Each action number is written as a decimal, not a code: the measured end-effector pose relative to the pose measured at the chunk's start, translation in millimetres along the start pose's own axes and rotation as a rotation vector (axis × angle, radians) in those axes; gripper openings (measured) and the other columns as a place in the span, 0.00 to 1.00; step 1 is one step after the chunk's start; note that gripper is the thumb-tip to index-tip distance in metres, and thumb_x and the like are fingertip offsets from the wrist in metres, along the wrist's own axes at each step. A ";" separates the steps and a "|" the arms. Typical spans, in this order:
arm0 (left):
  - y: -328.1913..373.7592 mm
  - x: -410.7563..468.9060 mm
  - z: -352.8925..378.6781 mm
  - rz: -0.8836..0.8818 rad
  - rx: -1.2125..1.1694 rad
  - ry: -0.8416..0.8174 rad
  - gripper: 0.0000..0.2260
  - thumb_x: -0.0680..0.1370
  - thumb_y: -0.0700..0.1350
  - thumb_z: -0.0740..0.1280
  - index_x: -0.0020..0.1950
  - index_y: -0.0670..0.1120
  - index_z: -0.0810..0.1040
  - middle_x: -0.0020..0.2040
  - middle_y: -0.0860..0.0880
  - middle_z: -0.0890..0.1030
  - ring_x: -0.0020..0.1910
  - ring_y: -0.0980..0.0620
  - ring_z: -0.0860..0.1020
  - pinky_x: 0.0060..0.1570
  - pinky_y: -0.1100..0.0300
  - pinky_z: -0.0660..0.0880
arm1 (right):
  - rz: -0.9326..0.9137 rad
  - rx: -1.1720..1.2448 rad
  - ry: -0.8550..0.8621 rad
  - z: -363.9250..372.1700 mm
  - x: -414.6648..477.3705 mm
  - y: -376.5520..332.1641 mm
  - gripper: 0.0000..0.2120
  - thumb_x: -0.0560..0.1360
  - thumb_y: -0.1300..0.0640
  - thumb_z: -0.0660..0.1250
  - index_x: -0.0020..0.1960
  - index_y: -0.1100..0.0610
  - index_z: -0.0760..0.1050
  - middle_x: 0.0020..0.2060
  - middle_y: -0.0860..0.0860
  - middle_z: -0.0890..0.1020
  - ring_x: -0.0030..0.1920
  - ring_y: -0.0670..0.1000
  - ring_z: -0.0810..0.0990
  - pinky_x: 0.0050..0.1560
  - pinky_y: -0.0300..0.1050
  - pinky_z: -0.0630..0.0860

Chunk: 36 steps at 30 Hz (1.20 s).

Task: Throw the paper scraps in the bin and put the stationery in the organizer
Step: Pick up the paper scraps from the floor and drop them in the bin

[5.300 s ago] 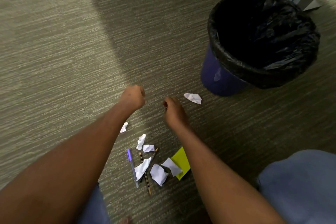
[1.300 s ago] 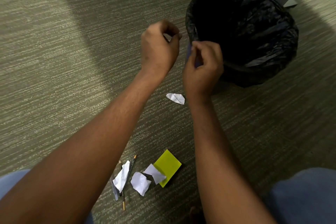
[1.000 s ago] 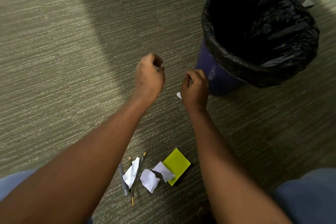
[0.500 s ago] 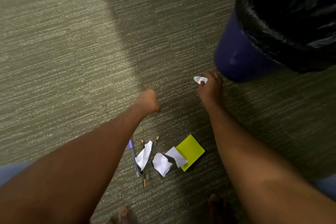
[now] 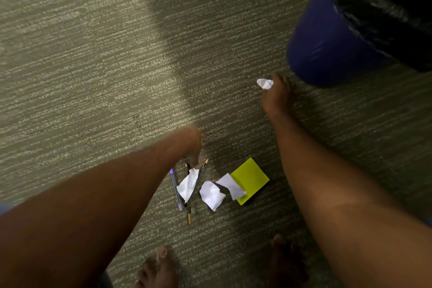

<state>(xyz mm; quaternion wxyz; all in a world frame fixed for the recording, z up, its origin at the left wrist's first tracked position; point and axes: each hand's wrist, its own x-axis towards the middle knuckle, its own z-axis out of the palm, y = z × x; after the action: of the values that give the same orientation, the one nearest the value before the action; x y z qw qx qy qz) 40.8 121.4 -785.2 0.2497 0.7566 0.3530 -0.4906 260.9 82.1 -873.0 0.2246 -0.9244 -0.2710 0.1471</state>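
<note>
My right hand is down on the carpet beside the bin, its fingertips pinched on a small white paper scrap. My left hand is blurred; a fingertip touches the top end of a long white scrap. That scrap lies across two pencils next to a purple pen. Two more crumpled scraps lie to the right, one overlapping a yellow-green sticky pad. No organizer is in view.
A blue bin with a black liner stands at the top right, close to my right hand. My bare feet are at the bottom edge. Grey-green carpet spreads out to the left.
Both hands came down from the bin's rim to the floor. The right hand reached the scrap near the bin, and the left hand dropped back onto the pile by the pencils.
</note>
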 end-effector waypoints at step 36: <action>3.4 -27.0 12.9 -0.061 0.174 -0.313 0.25 0.77 0.50 0.67 0.68 0.36 0.70 0.68 0.43 0.74 0.49 0.50 0.71 0.31 0.62 0.69 | 0.066 0.168 -0.165 -19.7 -163.1 -25.9 0.11 0.73 0.67 0.60 0.55 0.63 0.72 0.52 0.62 0.80 0.53 0.61 0.78 0.50 0.49 0.72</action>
<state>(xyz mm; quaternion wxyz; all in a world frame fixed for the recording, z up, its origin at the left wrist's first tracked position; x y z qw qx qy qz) 28.9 102.1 -765.4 0.2204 0.6785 0.2888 -0.6385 125.3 2.5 -818.7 0.2731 -0.8955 -0.2447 0.2523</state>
